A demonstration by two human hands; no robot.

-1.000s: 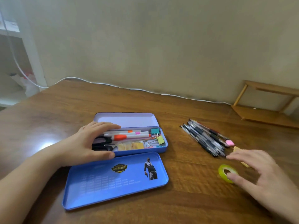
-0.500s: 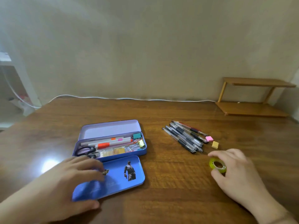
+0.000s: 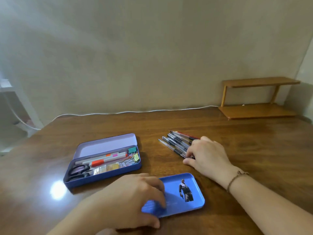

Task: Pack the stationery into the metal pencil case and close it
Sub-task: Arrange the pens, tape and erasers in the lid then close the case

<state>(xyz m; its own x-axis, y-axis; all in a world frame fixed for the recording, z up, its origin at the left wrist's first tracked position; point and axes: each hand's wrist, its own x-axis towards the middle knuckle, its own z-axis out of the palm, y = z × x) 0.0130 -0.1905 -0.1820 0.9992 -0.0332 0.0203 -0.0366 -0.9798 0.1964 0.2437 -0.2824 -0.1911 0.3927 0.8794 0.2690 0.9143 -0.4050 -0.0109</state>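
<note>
The metal pencil case (image 3: 105, 177) lies open at the left, its lilac lid (image 3: 105, 146) tilted back. Inside are black scissors (image 3: 77, 171), markers (image 3: 101, 161), binder clips (image 3: 133, 153) and small flat items. A loose blue tray (image 3: 171, 184) printed with a figure sits near the front edge; my left hand (image 3: 133, 199) rests on its left half, fingers on top and thumb at the near rim. Several pens (image 3: 176, 142) lie in a bundle right of the case. My right hand (image 3: 206, 155) covers their near ends, fingers curled on them. The tape roll and erasers are hidden.
A low wooden shelf (image 3: 257, 111) stands at the back right corner of the brown table (image 3: 254, 150). A white cable (image 3: 135, 112) runs along the wall at the table's far edge. A bright light reflection lies left of the case.
My right hand left the green tape roll and went up onto the pens. My left hand slid the blue tray to the right of the case. The camera tilted up.
</note>
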